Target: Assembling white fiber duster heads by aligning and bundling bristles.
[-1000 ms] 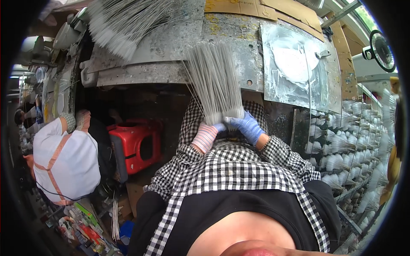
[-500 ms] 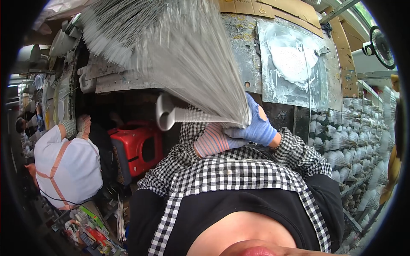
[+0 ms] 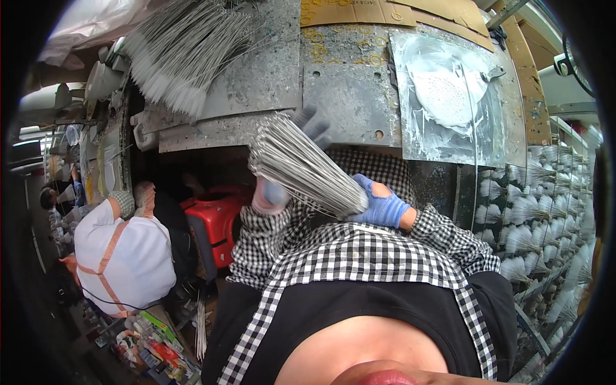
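Note:
A thick bundle of thin grey wire-like stems [image 3: 308, 163] slants across in front of my apron, one end at the right and the other fanning toward the far left. My right hand [image 3: 383, 202], in a blue glove with a hole on its back, is closed round the right end. By the far end is my left hand [image 3: 273, 194], in a pale, greyish glove and blurred. The bundle hides its middle; its outstretched, parted grey fingers show beyond the stems.
A heap of stems with white bristly ends [image 3: 186, 61] lies on the grey worktable [image 3: 269, 77]. A metal sheet [image 3: 410, 141] bears white paste [image 3: 443, 96]. A red stool [image 3: 221, 221] and a person in white [image 3: 125, 256] are at left; bristle-filled racks [image 3: 523, 212] are at right.
The bundle has come down from over the table and looks shorter and sharper. My left hand has left the gathered end by my right hand and moved left and away, to the bundle's far end.

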The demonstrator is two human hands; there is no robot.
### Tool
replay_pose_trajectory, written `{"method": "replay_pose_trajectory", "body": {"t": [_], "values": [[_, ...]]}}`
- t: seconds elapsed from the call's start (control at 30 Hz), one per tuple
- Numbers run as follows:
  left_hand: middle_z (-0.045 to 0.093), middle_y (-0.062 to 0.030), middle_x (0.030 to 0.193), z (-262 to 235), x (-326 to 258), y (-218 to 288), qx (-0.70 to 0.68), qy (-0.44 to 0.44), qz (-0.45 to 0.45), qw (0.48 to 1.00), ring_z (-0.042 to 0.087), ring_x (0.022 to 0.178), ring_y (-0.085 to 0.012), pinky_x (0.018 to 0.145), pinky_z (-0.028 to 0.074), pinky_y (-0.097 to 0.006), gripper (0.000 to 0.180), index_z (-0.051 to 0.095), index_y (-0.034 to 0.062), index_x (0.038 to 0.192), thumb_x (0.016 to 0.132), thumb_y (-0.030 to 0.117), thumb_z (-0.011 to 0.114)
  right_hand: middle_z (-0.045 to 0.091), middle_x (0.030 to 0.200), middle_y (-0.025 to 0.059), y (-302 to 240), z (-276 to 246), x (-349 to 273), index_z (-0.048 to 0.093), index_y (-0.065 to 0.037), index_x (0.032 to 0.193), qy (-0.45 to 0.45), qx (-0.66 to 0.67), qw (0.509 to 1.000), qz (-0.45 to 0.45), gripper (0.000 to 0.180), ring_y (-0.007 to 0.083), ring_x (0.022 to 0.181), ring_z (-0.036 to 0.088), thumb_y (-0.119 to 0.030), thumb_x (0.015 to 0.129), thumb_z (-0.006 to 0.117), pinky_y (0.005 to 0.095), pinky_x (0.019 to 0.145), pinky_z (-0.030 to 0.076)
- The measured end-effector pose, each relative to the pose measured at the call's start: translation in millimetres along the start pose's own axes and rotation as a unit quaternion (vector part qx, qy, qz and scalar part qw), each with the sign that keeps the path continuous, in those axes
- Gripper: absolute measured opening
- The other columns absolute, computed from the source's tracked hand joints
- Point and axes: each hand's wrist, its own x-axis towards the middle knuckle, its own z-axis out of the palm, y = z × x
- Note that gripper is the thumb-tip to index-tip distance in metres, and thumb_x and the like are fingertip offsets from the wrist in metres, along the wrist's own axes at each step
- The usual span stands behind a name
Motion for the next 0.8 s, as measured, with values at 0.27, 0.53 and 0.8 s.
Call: {"method": "replay_pose_trajectory", "body": {"t": [0.27,0.53,0.8], "values": [[0.063,-0.0012,0.083,13,1,0,0.096,0.027,0.134,0.986,0.062,0.069,-0.0167,0.071,0.054,-0.037,0.048,0.051,0.0078,0.137,0.092,0.006,0.064,0.066,0.114,0.0233,-20,-6,-7,0.054,0.004,0.135,0.106,-0.070,0.989,-0.074,0.090,0.0389,0.106,0.067,-0.038,0.065,0.093,0.0427,0.094,0.055],[0.050,0.0094,0.070,-46,-1,89,-0.134,-0.030,0.196,0.971,0.048,0.059,-0.0053,0.068,0.046,-0.028,0.011,0.063,0.0085,0.104,0.093,0.011,0.064,0.057,0.138,0.0152,-44,-55,7,0.050,-0.007,0.147,0.187,0.192,0.950,-0.162,0.075,0.0293,0.129,0.057,-0.032,0.085,0.084,0.0437,0.104,0.051],[0.062,0.0079,0.070,-117,-50,80,-0.303,0.107,0.196,0.926,0.062,0.063,-0.0068,0.069,0.056,-0.026,0.009,0.062,0.0140,0.084,0.087,0.012,0.070,0.071,0.095,0.0092,-47,-36,20,0.074,-0.004,0.105,0.202,0.112,0.942,-0.242,0.018,0.0224,0.085,0.071,-0.015,0.091,0.074,0.0332,0.075,0.057]]}}
